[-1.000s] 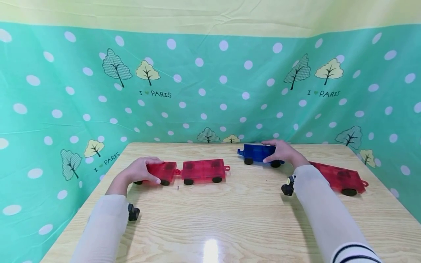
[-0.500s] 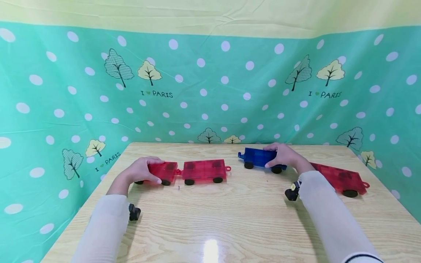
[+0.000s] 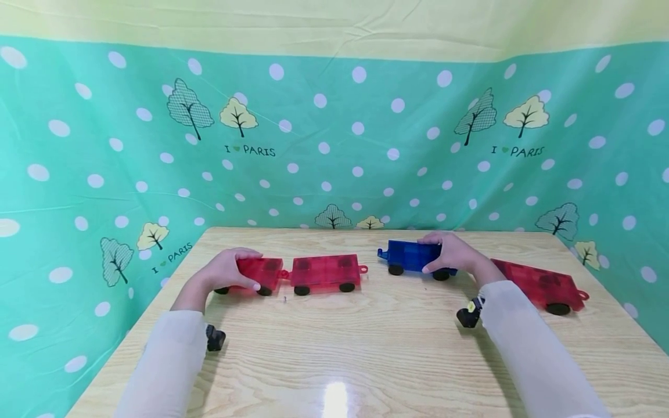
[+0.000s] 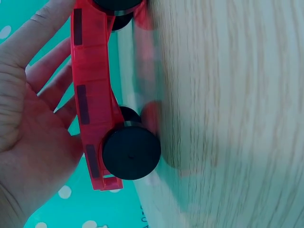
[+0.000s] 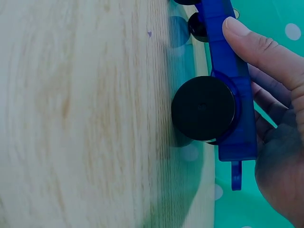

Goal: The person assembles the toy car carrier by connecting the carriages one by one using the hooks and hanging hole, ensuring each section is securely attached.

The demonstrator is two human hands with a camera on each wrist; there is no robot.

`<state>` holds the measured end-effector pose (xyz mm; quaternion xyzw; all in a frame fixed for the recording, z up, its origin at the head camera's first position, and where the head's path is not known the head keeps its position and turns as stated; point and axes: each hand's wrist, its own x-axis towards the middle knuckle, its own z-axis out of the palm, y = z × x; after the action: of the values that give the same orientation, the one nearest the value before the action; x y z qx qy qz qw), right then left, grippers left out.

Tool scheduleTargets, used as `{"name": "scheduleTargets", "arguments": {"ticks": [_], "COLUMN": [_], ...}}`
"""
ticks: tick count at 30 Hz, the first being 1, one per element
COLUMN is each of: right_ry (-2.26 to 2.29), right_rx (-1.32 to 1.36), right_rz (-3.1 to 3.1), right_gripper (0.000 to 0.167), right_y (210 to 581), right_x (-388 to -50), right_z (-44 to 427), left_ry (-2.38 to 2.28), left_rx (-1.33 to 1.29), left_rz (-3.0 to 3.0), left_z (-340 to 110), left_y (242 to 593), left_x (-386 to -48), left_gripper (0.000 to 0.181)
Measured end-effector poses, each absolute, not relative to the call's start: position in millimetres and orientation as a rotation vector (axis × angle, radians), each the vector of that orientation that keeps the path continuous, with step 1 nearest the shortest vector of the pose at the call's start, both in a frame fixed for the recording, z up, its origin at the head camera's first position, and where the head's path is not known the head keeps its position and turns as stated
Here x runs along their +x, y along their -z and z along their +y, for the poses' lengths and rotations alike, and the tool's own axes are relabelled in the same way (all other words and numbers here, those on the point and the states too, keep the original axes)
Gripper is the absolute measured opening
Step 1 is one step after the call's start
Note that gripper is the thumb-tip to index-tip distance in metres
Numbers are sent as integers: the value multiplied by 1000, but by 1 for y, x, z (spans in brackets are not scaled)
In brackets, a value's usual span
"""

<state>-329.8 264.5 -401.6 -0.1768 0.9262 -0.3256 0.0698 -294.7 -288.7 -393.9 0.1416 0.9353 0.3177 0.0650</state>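
Observation:
My left hand (image 3: 226,271) grips a translucent red toy train car (image 3: 263,271) between thumb and fingers, its black wheels down. A ring-and-hook link joins it to a second red train car (image 3: 325,271), whose free ring points right. On the right, my right hand (image 3: 453,253) holds a blue train car (image 3: 410,255) across its rear half, thumb on the near side (image 5: 242,61). The blue car's hook (image 3: 383,253) faces the red car's ring, a short gap apart. Its wheels are at the tabletop; whether they touch cannot be told.
Another red train car (image 3: 543,284) stands at an angle on the right, partly behind my right wrist. A wooden table (image 3: 366,354) bears everything. Dotted green cloth (image 3: 313,133) hangs at its back and sides. A tiny speck (image 3: 284,299) lies before the red cars.
My right hand has brought the blue train car a little nearer to me, its hook end coming down level with the red cars' line. My left hand and the red cars look still.

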Motion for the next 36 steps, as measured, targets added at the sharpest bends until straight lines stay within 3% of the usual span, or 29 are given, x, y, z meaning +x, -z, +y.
{"name": "scheduleTargets", "arguments": {"ticks": [36], "right_ry": [933], "right_rx": [-593], "right_rz": [2787], "right_gripper": [84], "right_y": [398], "right_x": [-314], "right_z": [265], "left_ry": [-1089], "left_rx": [511], "left_rz": [2885], "left_z": [-257], "left_y": [388], "left_x": [-284], "left_gripper": [72]}}
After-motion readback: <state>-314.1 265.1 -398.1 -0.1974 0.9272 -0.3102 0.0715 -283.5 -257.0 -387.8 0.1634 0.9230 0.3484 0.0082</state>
